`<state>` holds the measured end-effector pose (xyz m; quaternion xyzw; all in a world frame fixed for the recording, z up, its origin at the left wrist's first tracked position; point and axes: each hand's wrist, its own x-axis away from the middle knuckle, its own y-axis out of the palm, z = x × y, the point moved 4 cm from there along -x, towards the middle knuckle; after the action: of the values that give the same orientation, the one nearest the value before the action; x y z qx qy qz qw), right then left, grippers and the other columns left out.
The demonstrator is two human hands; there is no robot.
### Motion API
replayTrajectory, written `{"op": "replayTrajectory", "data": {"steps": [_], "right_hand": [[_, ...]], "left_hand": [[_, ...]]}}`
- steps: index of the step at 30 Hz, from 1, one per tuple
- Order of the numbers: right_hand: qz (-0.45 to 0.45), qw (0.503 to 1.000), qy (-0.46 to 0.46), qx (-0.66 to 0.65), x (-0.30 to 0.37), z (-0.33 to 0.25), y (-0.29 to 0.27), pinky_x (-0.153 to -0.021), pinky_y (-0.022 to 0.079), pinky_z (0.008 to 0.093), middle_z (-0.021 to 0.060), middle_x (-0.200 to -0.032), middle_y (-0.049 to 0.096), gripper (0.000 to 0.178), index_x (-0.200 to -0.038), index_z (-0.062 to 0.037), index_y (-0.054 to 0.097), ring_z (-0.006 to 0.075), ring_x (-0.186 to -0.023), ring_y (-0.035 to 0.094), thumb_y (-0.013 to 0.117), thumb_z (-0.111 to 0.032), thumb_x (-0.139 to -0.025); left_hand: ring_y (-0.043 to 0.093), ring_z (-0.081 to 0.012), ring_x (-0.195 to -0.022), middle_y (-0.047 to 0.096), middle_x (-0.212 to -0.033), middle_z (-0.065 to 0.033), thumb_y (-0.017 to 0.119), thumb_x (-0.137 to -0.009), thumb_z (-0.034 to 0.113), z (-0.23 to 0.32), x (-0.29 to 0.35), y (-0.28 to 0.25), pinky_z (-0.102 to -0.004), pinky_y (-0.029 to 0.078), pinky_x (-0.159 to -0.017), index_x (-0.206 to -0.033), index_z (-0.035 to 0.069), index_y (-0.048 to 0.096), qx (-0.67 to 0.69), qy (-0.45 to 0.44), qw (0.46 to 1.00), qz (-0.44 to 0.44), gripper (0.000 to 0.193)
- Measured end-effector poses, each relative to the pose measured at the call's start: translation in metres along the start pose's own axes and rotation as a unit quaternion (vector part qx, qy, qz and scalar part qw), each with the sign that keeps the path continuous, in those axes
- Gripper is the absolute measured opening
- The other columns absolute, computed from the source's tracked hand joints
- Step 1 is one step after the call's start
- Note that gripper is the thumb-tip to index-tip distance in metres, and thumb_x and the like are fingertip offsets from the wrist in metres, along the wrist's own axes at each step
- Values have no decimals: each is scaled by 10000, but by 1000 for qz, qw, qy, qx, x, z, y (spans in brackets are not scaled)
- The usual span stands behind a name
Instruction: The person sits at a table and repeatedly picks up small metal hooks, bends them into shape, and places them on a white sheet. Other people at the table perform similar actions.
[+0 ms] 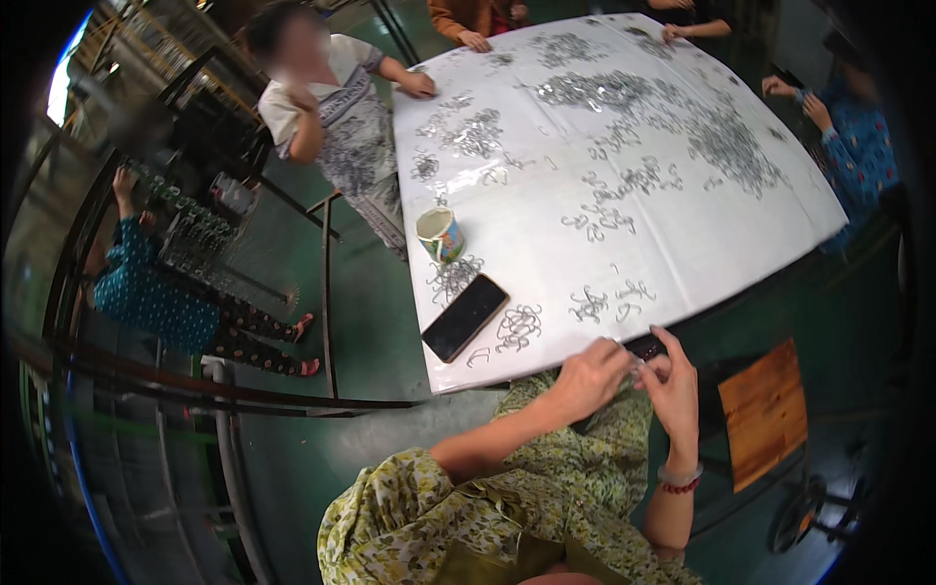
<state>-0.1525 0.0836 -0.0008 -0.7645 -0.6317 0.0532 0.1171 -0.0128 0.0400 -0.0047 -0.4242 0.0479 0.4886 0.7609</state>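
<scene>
My left hand (591, 380) and my right hand (671, 385) meet just off the near edge of the white-covered table (721, 253). Both are closed in a pinch at a small shiny thing between the fingertips, too small and covered to name. My right index finger points up. Closest to them on the table lie small groups of bent, S-shaped metal hooks (588, 305). Another cluster of hooks (519, 328) sits to the left, beside a dark phone (466, 317). Behind the phone, more hooks (454, 280) lie near a colourful cup (440, 234).
Large heaps of hooks (595, 90) spread over the table's far half. A person (336, 127) stands at its left side, others sit around the far and right sides. A wooden board (765, 414) stands at my right. Another person (161, 283) is by metal racks at left.
</scene>
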Motion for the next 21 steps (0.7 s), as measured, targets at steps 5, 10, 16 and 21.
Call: {"op": "replayTrajectory", "data": {"steps": [5, 10, 16, 21], "right_hand": [[13, 965, 66, -254, -34, 18, -13, -533, 454, 210, 48, -673, 600, 420, -1271, 22, 448, 103, -581, 600, 505, 29, -856], [81, 985, 16, -154, -62, 14, -20, -537, 412, 187, 26, -688, 568, 301, -1176, 58, 529, 75, -626, 549, 490, 15, -880], [91, 935, 56, -337, -60, 52, -30, -567, 454, 236, 117, -798, 640, 157, -1044, 54, 556, 144, -671, 617, 512, -28, -918], [68, 913, 106, -389, -32, 54, -36, -549, 469, 259, 159, -817, 650, 53, -941, -4, 508, 181, -663, 638, 495, -55, -931]], "left_hand": [[572, -230, -725, 571, -828, -77, 689, -676, -30, -9, -21, -2, -327, 477, -563, -895, 37, 615, 21, 62, 994, 83, 240], [581, -183, -671, 592, -780, -84, 687, -722, -17, -31, -44, -8, -291, 471, -566, -873, 7, 644, 51, 3, 987, 152, 159], [613, -156, -633, 653, -709, -113, 645, -847, 138, -127, -103, -18, -279, 493, -604, -926, -26, 652, 125, -263, 956, 22, 182], [657, -255, -684, 671, -763, -159, 676, -814, 206, -242, -137, -43, -356, 509, -653, -1046, -3, 620, -67, -203, 971, 110, 317]]}}
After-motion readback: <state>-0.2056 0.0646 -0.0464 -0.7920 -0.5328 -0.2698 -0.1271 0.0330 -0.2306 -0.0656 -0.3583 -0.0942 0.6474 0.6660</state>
